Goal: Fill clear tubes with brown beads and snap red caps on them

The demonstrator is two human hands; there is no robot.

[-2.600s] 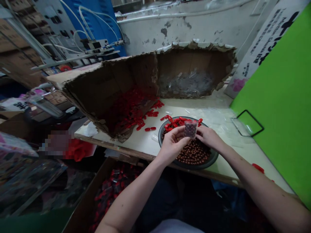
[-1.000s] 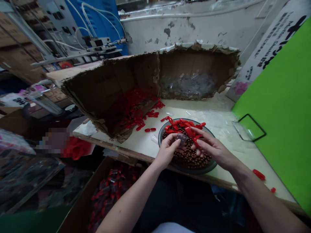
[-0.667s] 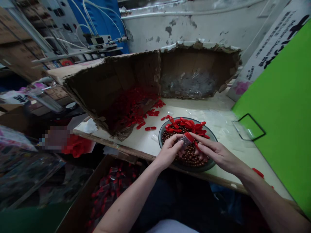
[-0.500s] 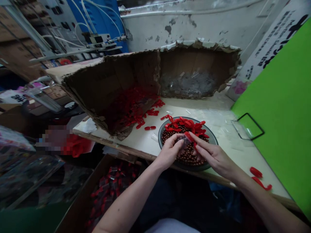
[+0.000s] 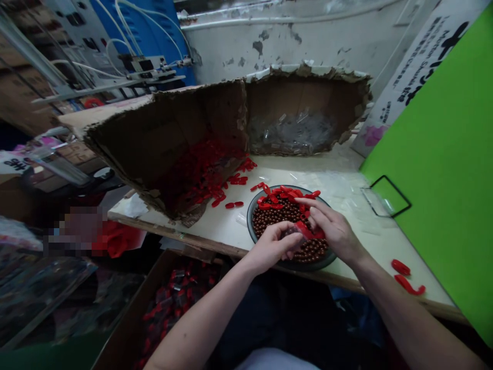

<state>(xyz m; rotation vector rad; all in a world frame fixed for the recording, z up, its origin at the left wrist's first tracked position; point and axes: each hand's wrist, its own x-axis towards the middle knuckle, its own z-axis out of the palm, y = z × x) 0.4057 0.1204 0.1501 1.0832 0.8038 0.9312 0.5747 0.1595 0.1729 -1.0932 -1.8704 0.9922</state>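
My left hand [image 5: 278, 244] pinches a small clear plastic container with a red cap [image 5: 302, 230], low over the bowl's near half. What the container holds is blurred. My right hand [image 5: 332, 226] is above the right part of the bowl, index finger stretched toward loose red caps [image 5: 285, 191] and the other fingers bent. Some red pieces show beneath those fingers, and I see none gripped. The round grey bowl [image 5: 250, 226] holds many brown beads [image 5: 275, 221], with red caps heaped along its far side.
A torn cardboard box [image 5: 162, 133] holds red caps on the left and clear plastic containers [image 5: 296, 133] on the right. Red-capped containers [image 5: 173, 293] fill a carton below the table. A green board [image 5: 435, 185] stands at right, near two red pieces [image 5: 409, 285].
My right hand has come off the capped container and reached forward over the red caps. My left hand keeps the container, now slightly lower. The camera view has shifted a little.
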